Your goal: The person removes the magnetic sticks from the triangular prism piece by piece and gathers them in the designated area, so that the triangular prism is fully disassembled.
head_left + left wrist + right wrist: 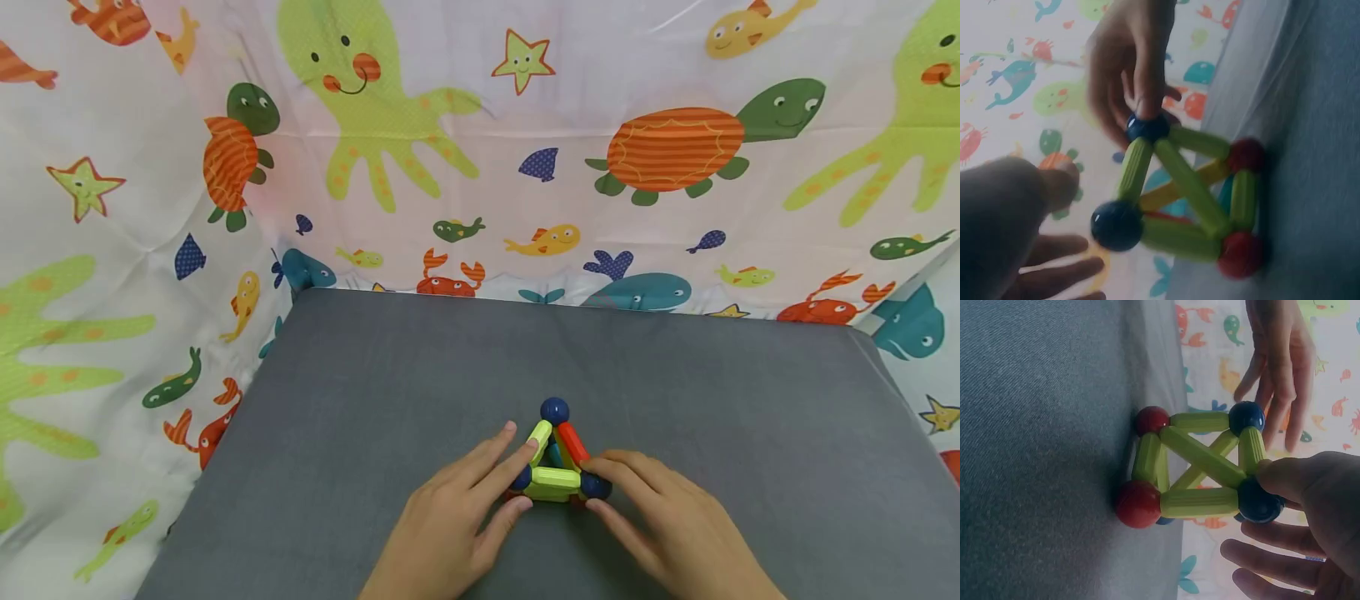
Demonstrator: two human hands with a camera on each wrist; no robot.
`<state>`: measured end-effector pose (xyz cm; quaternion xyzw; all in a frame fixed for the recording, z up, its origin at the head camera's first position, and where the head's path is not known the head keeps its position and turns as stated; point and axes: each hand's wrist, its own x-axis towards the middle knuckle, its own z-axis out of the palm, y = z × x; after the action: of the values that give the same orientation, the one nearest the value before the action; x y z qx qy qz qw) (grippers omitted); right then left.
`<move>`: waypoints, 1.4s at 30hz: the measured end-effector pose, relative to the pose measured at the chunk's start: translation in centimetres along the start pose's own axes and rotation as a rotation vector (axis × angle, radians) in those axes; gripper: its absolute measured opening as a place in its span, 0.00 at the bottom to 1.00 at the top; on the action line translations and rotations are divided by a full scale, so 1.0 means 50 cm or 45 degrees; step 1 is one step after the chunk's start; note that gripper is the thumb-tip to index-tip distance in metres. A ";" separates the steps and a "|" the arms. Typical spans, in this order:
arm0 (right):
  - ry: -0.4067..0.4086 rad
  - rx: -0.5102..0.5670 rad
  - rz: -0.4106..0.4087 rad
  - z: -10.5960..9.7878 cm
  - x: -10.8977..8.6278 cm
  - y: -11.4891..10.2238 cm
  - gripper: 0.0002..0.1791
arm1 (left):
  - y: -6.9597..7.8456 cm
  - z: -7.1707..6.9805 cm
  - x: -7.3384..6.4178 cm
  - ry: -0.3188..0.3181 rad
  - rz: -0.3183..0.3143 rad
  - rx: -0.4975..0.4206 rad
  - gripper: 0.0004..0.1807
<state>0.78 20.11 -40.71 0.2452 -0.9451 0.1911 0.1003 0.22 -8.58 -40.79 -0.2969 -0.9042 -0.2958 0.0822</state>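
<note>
Right hand point(667, 521) pinches the glossy blue ball point(596, 486) at the four o'clock corner of a ball-and-rod prism frame point(1207, 459), thumb on one side and index finger round the other. Left hand point(457, 512) lies beside the eight o'clock blue ball point(520, 477) with fingers extended and nothing gripped; its thumb is apart from that ball in the left wrist view, though whether a fingertip touches I cannot tell.

From the middle of the head view, the frame stands toward five o'clock, upright with its red balls point(1139, 504) down on the grey tabletop point(360, 400). A third blue ball point(555, 410) caps the twelve o'clock corner, joined by a red rod point(575, 443) to the one at four.

It should be light, with stiff ribbed rods that will not bend. Its weakness is likely the joints, perhaps magnetic, which could twist or pop under a sideways pull. Smooth balls may slide under the fingertips; grooved rods should give better purchase. To shift it whole, taking the lower balls at eight and four together, with gentle, even pressure, looks safest.
</note>
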 end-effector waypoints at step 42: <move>0.257 0.254 -0.015 0.056 0.005 -0.020 0.21 | 0.020 0.045 0.032 -0.001 -0.106 0.125 0.14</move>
<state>0.80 18.05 -42.88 0.2391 -0.9051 0.3072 0.1709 -0.43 -5.84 -41.63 -0.2547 -0.9293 -0.2540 0.0837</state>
